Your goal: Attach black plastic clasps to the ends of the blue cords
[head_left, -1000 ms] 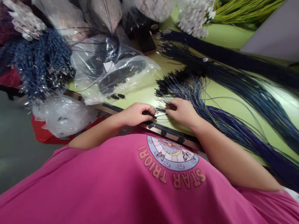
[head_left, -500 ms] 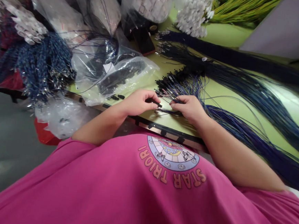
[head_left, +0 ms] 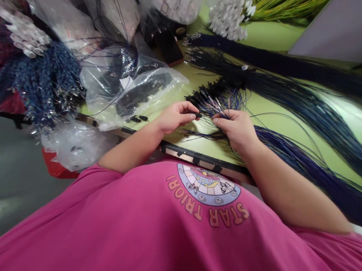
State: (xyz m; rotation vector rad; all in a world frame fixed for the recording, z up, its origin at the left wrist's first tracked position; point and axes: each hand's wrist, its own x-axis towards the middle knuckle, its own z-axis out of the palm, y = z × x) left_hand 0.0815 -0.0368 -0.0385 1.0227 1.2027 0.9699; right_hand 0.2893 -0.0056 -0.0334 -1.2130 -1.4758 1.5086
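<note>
My left hand (head_left: 178, 116) pinches a small black connector housing (head_left: 198, 115) between thumb and fingertips, just above the table's front edge. Facing it, my right hand (head_left: 236, 125) is closed on a thin wire (head_left: 207, 120); the exact grip is partly hidden by the fingers. Beyond both hands lies a cluster of black connectors (head_left: 216, 90) with blue wires attached. More loose wire ends (head_left: 191, 133) lie on the table below my right hand. A long bundle of dark blue wires (head_left: 291, 163) runs off to the right under my right forearm.
At left an open clear bag (head_left: 153, 89) holds black parts, with a few loose black housings (head_left: 140, 119) before it. Two dark wire bundles (head_left: 268, 63) stretch across the back. Blue twisted wires (head_left: 47, 79) hang over the left edge. A phone (head_left: 169, 47) lies at the back.
Both hands have moved slightly up and away from the table's front edge. The black housing has turned toward the wire at my right fingers. The view has shifted a little.
</note>
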